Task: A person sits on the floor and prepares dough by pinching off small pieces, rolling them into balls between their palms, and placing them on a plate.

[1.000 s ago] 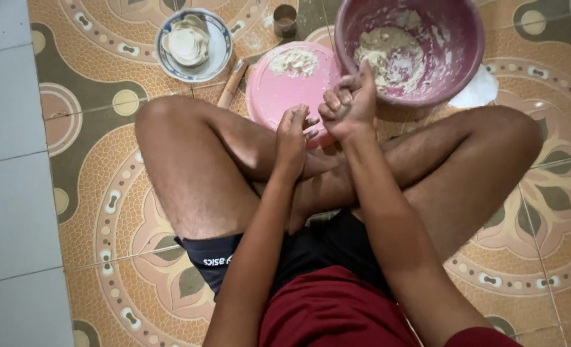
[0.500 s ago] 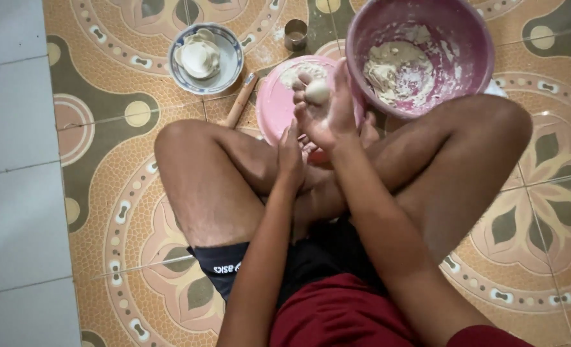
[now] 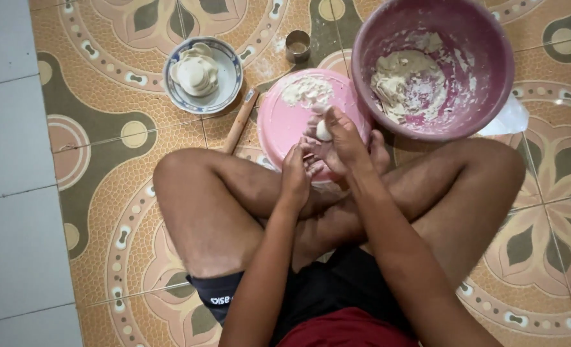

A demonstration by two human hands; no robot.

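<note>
Head view: a small dough lump (image 3: 323, 130) sits pinched in the right hand (image 3: 340, 142), the left hand (image 3: 296, 172) cupped beside, over the pink plate (image 3: 279, 119). Shaped pieces fill the bowl (image 3: 224, 96); much dough remains in the bucket (image 3: 491, 71).

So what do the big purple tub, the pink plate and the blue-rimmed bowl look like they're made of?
The purple tub looks like plastic: matte, evenly coloured, with a thick rolled rim. The pink plate also seems plastic, smooth and one flat colour. The blue-rimmed bowl looks like glazed ceramic, white with a painted pattern, though enamel can't be ruled out.
</note>
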